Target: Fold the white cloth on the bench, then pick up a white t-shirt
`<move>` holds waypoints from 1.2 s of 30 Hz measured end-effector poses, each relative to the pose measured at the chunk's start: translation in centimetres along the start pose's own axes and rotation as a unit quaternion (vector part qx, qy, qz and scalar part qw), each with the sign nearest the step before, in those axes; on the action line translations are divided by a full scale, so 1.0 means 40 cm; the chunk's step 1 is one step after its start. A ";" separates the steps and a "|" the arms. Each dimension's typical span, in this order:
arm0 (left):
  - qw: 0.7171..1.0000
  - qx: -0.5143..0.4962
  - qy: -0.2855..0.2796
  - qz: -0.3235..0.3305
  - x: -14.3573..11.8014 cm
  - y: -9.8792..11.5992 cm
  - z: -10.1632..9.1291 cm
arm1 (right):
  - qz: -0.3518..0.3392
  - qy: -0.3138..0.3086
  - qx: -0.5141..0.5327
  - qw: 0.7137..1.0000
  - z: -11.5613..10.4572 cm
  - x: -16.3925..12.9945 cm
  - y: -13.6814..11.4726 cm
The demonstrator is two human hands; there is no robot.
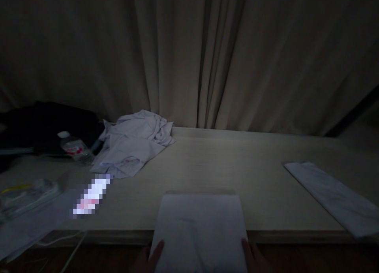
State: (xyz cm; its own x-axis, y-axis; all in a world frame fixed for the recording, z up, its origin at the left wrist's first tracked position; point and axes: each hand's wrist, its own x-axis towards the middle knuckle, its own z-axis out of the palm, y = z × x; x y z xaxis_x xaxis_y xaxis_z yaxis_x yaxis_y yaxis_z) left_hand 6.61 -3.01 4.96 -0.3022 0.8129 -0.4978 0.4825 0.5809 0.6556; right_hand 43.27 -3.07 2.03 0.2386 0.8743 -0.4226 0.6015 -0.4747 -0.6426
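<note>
Both hands grip the folded white cloth [199, 225] at near worktop [237, 162] edge: left hand [149, 259] pinches its left side, right hand [256, 259] its right; crumpled shirt [133, 146] far left

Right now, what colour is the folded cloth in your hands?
White, plain, in the dim head view: folded cloth.

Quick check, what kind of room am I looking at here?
Probably a dim room at home. Drawn curtains hang behind a pale table, with a crumpled white garment and a water bottle. Both hands hold a folded white cloth.
</note>
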 end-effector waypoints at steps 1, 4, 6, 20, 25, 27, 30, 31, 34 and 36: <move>1.000 -0.020 0.001 -0.004 0.000 0.007 0.002 | -0.003 -0.001 0.003 1.000 0.001 0.005 -0.002; 0.998 -0.064 -0.012 0.004 -0.003 0.009 0.005 | 0.010 0.002 0.000 1.000 0.011 0.013 0.012; 0.997 -0.081 -0.012 0.009 -0.006 0.005 0.008 | 0.018 0.005 0.000 1.000 0.019 0.015 0.023; 0.967 -0.161 0.093 0.174 0.027 0.330 -0.176 | -0.152 0.119 0.131 0.972 -0.195 0.103 -0.255; 0.971 -0.168 0.072 0.157 0.114 0.295 -0.128 | -0.164 0.124 0.065 0.977 -0.160 0.171 -0.242; 0.980 -0.136 0.088 0.119 0.171 0.232 -0.091 | -0.138 0.103 -0.004 0.985 -0.134 0.205 -0.194; 0.977 -0.102 0.146 0.119 0.223 0.143 -0.065 | -0.104 0.086 -0.046 0.990 -0.124 0.237 -0.113; 0.975 -0.089 0.160 0.123 0.228 0.122 -0.064 | -0.099 0.087 -0.031 0.991 -0.126 0.240 -0.090; 0.984 -0.027 0.126 0.121 0.214 0.081 -0.064 | -0.087 0.060 0.056 0.993 -0.129 0.222 -0.050; 0.991 -0.007 0.073 0.113 0.197 0.062 -0.059 | -0.095 0.024 0.120 0.988 -0.118 0.194 -0.042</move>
State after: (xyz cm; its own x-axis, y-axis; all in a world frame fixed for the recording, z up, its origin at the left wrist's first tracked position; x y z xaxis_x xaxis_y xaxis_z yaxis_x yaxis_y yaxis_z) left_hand 3.49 4.94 4.02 -0.3041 0.9193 -0.2498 0.5407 0.3825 0.7492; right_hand 47.70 5.01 2.86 0.1780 0.9509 -0.2531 0.4427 -0.3071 -0.8424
